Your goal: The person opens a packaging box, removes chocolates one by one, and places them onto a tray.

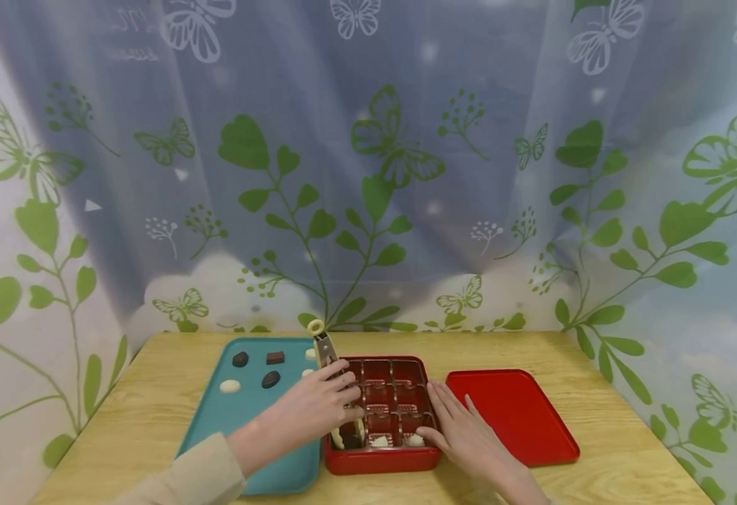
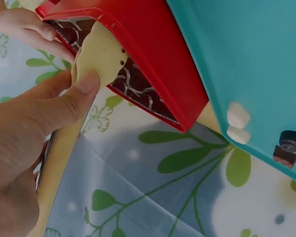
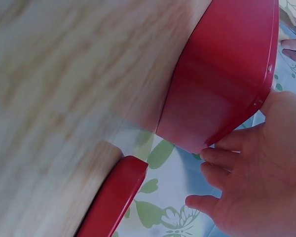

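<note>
My left hand (image 1: 327,400) grips a pair of metal tongs (image 1: 325,347) with cream-coloured tips. The tips point down into the near left compartment of a red box (image 1: 383,461), around a dark chocolate (image 1: 351,441). In the left wrist view my thumb presses on one cream tong arm (image 2: 101,54). White pieces lie in the near middle compartment (image 1: 379,442) and the near right one. My right hand (image 1: 469,435) rests against the box's right side with its fingers fairly straight, as the right wrist view also shows.
A teal tray (image 1: 282,463) stands to the left, bearing several dark and white chocolates, such as a brown square piece (image 1: 275,358). On the right lies a red lid (image 1: 513,414). All are on a wooden table (image 1: 141,421) before a patterned curtain (image 1: 368,210).
</note>
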`<state>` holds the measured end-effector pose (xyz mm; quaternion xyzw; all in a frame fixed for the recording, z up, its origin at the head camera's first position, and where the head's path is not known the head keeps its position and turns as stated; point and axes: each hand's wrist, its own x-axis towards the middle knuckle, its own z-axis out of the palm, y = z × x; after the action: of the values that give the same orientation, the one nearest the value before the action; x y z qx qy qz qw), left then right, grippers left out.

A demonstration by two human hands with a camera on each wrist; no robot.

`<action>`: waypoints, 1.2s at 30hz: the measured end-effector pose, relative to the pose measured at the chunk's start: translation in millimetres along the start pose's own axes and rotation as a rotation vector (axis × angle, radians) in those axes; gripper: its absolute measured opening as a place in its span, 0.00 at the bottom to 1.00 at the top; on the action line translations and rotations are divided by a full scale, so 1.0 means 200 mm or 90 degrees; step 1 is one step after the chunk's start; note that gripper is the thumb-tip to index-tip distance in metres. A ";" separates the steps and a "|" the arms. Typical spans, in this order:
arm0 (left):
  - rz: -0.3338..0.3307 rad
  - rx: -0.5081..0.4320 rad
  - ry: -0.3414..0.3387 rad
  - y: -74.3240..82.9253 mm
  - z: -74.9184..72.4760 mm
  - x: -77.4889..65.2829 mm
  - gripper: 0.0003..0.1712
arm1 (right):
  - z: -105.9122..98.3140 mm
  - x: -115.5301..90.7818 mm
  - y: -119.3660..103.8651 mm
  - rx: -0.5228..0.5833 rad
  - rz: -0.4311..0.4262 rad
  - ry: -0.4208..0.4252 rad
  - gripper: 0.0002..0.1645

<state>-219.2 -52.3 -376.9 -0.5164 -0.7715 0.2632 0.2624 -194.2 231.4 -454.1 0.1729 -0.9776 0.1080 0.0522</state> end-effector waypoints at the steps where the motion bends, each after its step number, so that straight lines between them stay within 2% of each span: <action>1: 0.000 0.001 -0.002 0.00 0.00 0.00 0.20 | 0.00 0.00 0.00 0.003 0.000 -0.001 0.47; 6: 0.002 0.025 -0.036 0.00 -0.03 0.01 0.22 | 0.01 0.01 0.00 0.001 0.001 0.001 0.47; 9: 0.002 0.036 -0.037 0.00 -0.04 0.01 0.21 | 0.01 0.00 0.00 0.000 0.003 0.001 0.47; 12: -0.004 0.019 -0.020 0.00 -0.03 0.01 0.21 | 0.01 0.00 0.00 -0.002 0.006 0.002 0.47; 18: -0.023 -0.056 0.025 -0.01 0.01 -0.02 0.19 | 0.01 0.00 -0.01 -0.018 -0.002 0.023 0.45; 26: -0.015 -0.047 0.045 -0.02 0.02 -0.04 0.23 | 0.00 0.00 -0.02 -0.050 -0.001 0.037 0.40; 32: -0.039 -0.065 0.070 -0.01 0.04 -0.08 0.23 | 0.01 0.00 -0.03 -0.070 -0.005 0.058 0.36; 36: -0.055 -0.079 0.066 -0.02 0.03 -0.11 0.26 | 0.02 0.00 -0.03 -0.068 0.000 0.060 0.35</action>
<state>-219.4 -74.4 -382.1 -0.5109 -0.7930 0.1764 0.2809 -192.1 224.4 -455.8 0.1645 -0.9784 0.0640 0.1072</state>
